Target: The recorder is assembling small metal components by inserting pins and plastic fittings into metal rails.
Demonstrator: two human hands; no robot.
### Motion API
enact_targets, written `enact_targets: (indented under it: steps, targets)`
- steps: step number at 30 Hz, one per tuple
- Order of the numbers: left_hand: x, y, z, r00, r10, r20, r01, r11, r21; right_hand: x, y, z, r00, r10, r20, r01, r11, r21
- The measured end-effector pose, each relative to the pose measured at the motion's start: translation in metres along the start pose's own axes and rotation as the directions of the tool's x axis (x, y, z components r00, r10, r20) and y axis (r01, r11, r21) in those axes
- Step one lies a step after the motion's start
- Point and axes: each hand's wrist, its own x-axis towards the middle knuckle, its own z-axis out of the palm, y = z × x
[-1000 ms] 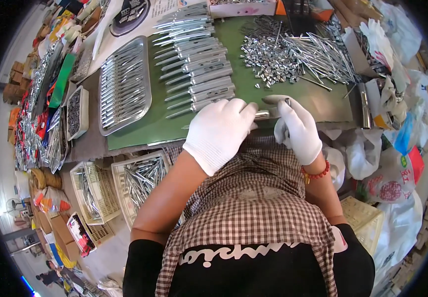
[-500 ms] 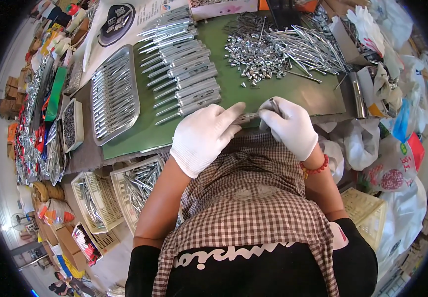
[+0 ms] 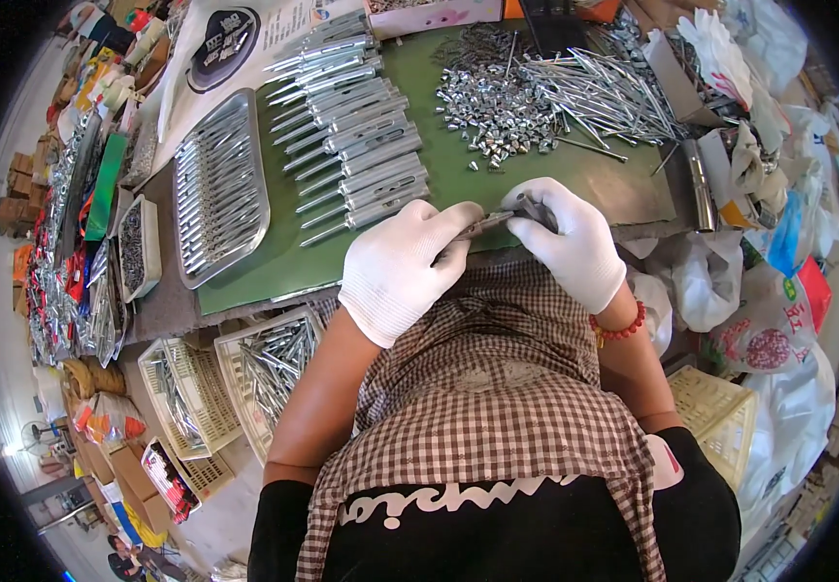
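Note:
Both my hands wear white knit gloves and meet over the near edge of the green work mat (image 3: 274, 286). Between the fingertips of my left hand (image 3: 408, 257) and my right hand (image 3: 567, 233) runs a slim grey metal tube (image 3: 488, 225). The left thumb and fingers pinch one end. My right fingers wrap around the other, where a dark tubular end sticks out; whether it is a separate piece I cannot tell. To the left of my hands lies a row of slotted metal tubes (image 3: 380, 160) with thin pointed rods sticking out of their left ends.
A metal tray (image 3: 266, 209) of slim metal parts lies at the left. Beyond my hands are a heap of small metal caps (image 3: 497, 112) and a pile of long metal pins (image 3: 599, 97). A shiny cylinder (image 3: 700, 189) stands at the right. Plastic baskets (image 3: 215, 407) sit below the table.
The metal tube has tilted, its right end now higher. My right hand has turned slightly and risen a little. My left hand has shifted slightly right, still pinching the tube.

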Motion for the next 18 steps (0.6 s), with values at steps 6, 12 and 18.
enact_targets:
  steps: [6, 12, 18]
  targets:
    - [-0.001, 0.0, 0.002, 1.0, -0.029, 0.008, 0.029, 1.0, -0.013, 0.001, 0.001, -0.001, 0.999, 0.032, 0.035, -0.034, 0.998, 0.052]
    - [-0.001, 0.004, 0.0, 0.997, -0.066, 0.041, 0.064, 0.997, 0.049, 0.014, 0.007, -0.003, 0.997, -0.054, -0.056, 0.049, 0.995, -0.085]
    - [-0.001, 0.012, 0.007, 0.982, -0.156, 0.103, 0.13, 0.967, 0.22, 0.045, 0.008, 0.013, 0.983, -0.124, -0.132, 0.008, 0.755, -0.656]
